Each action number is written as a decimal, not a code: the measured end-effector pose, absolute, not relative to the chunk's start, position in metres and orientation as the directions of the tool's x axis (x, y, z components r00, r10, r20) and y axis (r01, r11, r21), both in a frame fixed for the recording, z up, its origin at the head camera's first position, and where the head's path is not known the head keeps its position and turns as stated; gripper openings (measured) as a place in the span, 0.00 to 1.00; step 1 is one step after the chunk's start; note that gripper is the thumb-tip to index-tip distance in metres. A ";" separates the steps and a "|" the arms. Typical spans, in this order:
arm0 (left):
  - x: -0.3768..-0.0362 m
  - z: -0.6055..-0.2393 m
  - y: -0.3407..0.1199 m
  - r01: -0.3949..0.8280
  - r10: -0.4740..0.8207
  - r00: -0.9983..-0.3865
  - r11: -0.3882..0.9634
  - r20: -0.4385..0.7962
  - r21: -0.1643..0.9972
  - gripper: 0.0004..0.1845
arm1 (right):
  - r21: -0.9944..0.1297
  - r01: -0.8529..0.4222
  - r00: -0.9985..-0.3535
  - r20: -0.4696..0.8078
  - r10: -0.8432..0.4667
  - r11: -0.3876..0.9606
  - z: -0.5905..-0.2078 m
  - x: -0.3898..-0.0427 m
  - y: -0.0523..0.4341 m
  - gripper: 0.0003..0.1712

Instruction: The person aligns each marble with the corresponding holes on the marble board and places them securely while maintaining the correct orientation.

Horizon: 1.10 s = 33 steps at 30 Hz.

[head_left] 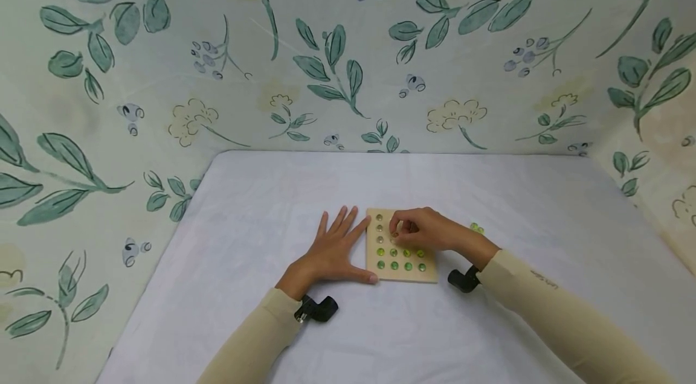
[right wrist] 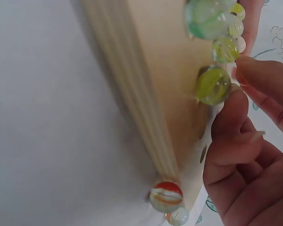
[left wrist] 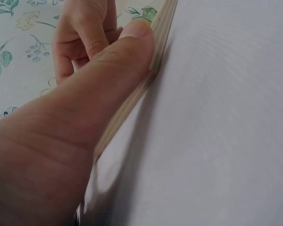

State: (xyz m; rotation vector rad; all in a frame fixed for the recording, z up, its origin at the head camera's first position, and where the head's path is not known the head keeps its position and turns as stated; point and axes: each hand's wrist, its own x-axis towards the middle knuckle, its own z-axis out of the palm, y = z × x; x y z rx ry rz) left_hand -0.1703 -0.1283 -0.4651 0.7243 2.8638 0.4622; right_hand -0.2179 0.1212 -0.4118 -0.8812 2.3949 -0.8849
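I judge the wooden board [head_left: 402,272] mid-tabletop roughly two-thirds filled with marbles [head_left: 400,265]: my left hand [head_left: 338,248] lies flat bracing its edge, my right hand [head_left: 421,230] pinches another over the upper holes.

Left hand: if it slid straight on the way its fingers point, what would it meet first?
The left hand lies flat, fingers angled up-right; their tips already touch the board's left edge. Next would likely be the pale marbles in the left column.
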 end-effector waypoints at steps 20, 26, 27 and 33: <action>-0.170 -0.469 -0.130 0.451 0.495 -0.868 0.822 -0.044 0.349 0.65 | -0.688 -0.448 -0.683 -0.147 -0.715 0.570 -0.419 -0.218 0.119 0.03; -0.169 -0.466 -0.130 0.447 0.494 -0.868 0.820 -0.047 0.358 0.65 | -0.686 -0.439 -0.689 -0.157 -0.707 0.580 -0.419 -0.216 0.118 0.04; -0.168 -0.465 -0.130 0.447 0.494 -0.868 0.820 -0.047 0.358 0.66 | -0.685 -0.437 -0.691 -0.158 -0.705 0.582 -0.419 -0.216 0.118 0.04; -0.168 -0.465 -0.130 0.452 0.498 -0.866 0.817 -0.045 0.358 0.65 | -0.679 -0.438 -0.694 -0.161 -0.702 0.589 -0.418 -0.215 0.118 0.04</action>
